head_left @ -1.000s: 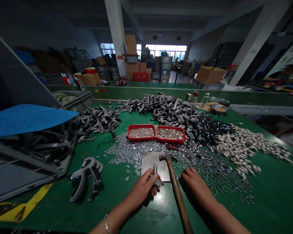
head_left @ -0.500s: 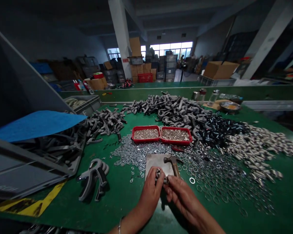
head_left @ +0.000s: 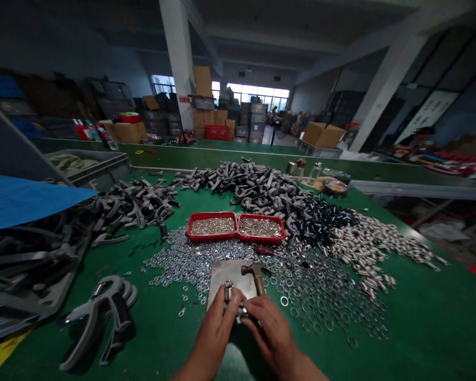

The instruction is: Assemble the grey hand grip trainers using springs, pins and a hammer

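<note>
In front of me, my left hand [head_left: 218, 325] pinches a shiny threaded metal sleeve [head_left: 228, 290], which sticks up between thumb and forefinger. Close beside it, my right hand [head_left: 272, 328] is closed on a small metal piece [head_left: 243, 311]; whether this joins the sleeve, I cannot tell. Both hands are over the near edge of a flat metal plate [head_left: 222, 272]. A claw hammer [head_left: 257, 275] lies across the plate's right side, just beyond my right hand. The fingers hide part of what they hold.
Two red trays [head_left: 212, 238] of small metal pins stand beyond the plate. Around them lie nuts [head_left: 174, 259], rings [head_left: 317, 301], metal sleeves [head_left: 368, 248] and a heap of grey clamp parts [head_left: 257, 185]. A spring clamp [head_left: 103, 317] lies left, near a grey crate [head_left: 59, 296].
My view has turned right, so the bench contents appear farther left. The threaded sleeve now shows taller above my left fingers. Both hands remain close together.
</note>
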Action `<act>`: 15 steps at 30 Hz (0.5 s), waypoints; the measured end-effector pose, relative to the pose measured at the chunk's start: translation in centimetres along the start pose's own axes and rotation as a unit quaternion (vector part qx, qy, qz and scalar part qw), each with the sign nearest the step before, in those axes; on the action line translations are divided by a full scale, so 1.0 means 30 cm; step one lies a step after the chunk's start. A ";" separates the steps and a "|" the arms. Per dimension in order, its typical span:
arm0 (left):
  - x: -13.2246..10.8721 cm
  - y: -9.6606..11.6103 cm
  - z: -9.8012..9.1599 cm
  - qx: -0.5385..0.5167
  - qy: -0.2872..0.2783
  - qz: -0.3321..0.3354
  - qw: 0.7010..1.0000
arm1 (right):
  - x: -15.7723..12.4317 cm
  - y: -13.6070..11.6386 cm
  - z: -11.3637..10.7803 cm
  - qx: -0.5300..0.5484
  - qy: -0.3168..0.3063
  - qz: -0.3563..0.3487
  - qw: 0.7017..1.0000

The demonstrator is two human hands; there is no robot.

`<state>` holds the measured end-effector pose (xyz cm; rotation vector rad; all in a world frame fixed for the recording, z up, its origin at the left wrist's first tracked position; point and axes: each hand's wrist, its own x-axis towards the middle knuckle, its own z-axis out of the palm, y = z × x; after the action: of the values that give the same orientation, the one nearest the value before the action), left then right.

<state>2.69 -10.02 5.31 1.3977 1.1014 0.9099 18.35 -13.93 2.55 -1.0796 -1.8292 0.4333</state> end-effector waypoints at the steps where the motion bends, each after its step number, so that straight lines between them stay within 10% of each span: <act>1: 0.008 -0.009 0.001 0.001 0.009 0.000 1.000 | 0.001 0.008 0.004 -0.025 -0.001 -0.006 1.000; 6: 0.071 -0.053 -0.004 0.000 0.028 -0.011 1.000 | 0.031 0.114 -0.081 -0.146 -0.130 0.022 0.980; 15: 0.174 -0.062 0.024 -0.004 0.040 -0.052 0.998 | 0.243 0.647 -0.637 -0.313 -0.060 0.167 0.933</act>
<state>4.58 -5.26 3.12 1.2947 1.2179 0.9003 42.91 -0.09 2.95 -1.8512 -1.9486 0.0986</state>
